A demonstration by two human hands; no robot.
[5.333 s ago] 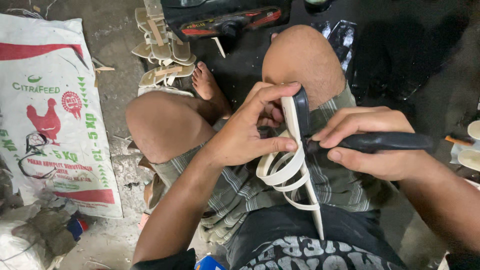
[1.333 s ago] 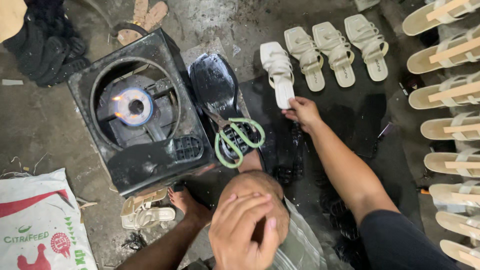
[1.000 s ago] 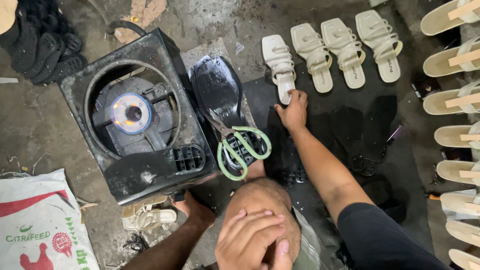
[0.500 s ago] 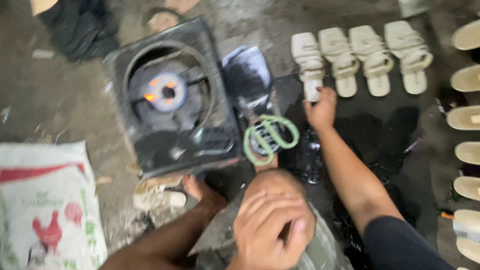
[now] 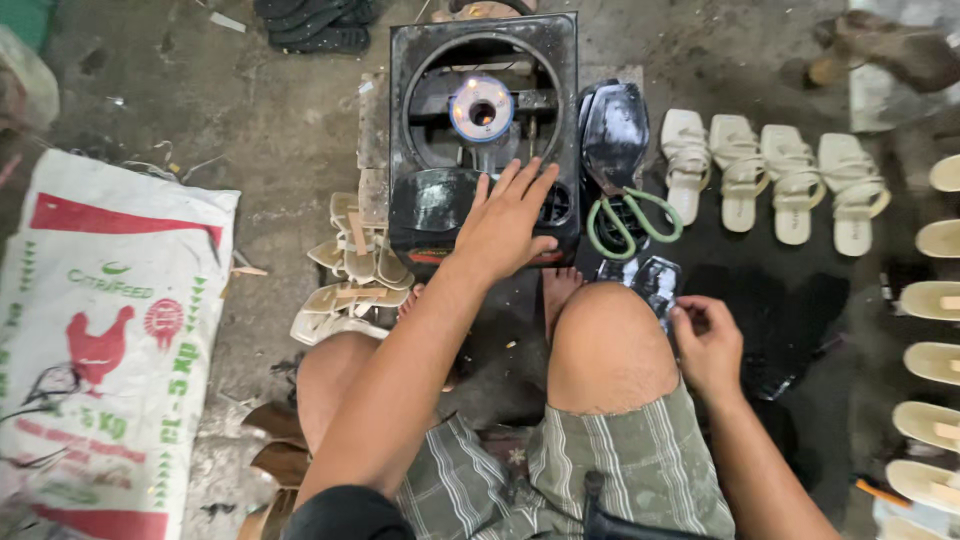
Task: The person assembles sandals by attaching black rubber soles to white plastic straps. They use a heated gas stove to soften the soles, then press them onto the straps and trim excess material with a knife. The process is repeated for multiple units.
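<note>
Left hand: left hand lies spread flat, fingers wide, on the near front edge of the black stove; it grips nothing.
Right hand: right hand is curled, fingertips pinched on the lower edge of a glossy black sole piece just beyond the right knee; what else it may enclose cannot be told.
Beyond left hand: burner sits lit at the stove's centre, a small flame visible.
Between the hands: another black sole lies against the stove's right side, green-handled scissors resting on it.
Beyond right hand: four cream sandals stand in a row, straps fitted; more cream soles line the far right edge.
Left of left hand: loose beige sandal parts piled; printed feed sack further out.
Progress, judged: many sandals appear assembled; the black pieces and the loose pile remain unfinished.
</note>
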